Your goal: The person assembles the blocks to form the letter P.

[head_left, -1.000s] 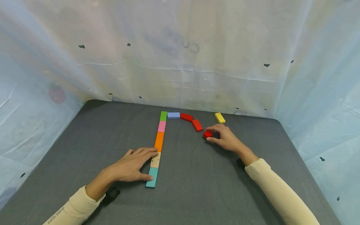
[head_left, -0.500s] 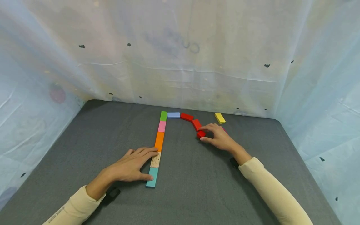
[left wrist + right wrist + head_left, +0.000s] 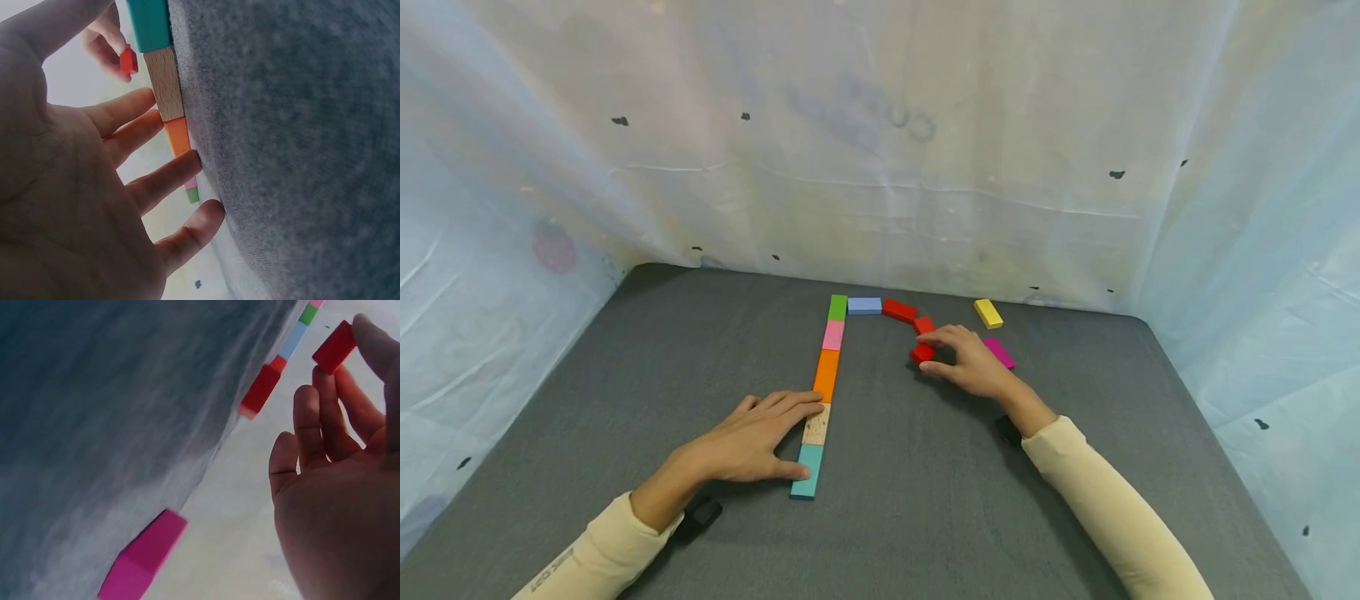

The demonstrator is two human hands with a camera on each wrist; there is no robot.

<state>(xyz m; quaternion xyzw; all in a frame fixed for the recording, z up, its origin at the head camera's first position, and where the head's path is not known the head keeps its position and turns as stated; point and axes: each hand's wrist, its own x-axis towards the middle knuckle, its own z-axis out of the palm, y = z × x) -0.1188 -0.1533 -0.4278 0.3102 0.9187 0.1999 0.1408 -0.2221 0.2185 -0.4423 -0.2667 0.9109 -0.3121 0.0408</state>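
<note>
My right hand (image 3: 972, 363) pinches a red block (image 3: 335, 347) between thumb and fingers, held above the table near the second red block (image 3: 923, 324) of the line. My left hand (image 3: 747, 442) lies spread along the left side of a straight row. Its thumb touches the teal block (image 3: 807, 472), and its fingertips reach the natural wood block (image 3: 816, 426) and the orange block (image 3: 827, 375). Beyond them come a pink block (image 3: 832, 336) and a green block (image 3: 838, 307). From the green end, a light blue block (image 3: 865, 306) and another red block (image 3: 900, 311) lead rightward.
A yellow block (image 3: 988, 313) lies at the back right of the grey table (image 3: 910, 500). A magenta block (image 3: 1000, 354) lies just behind the right hand. Pale sheeting (image 3: 880, 208) encloses the table at the back and sides.
The right hand has moved left with the red block, closer to the second red block. That uncovers the magenta block. The left hand stays in place.
</note>
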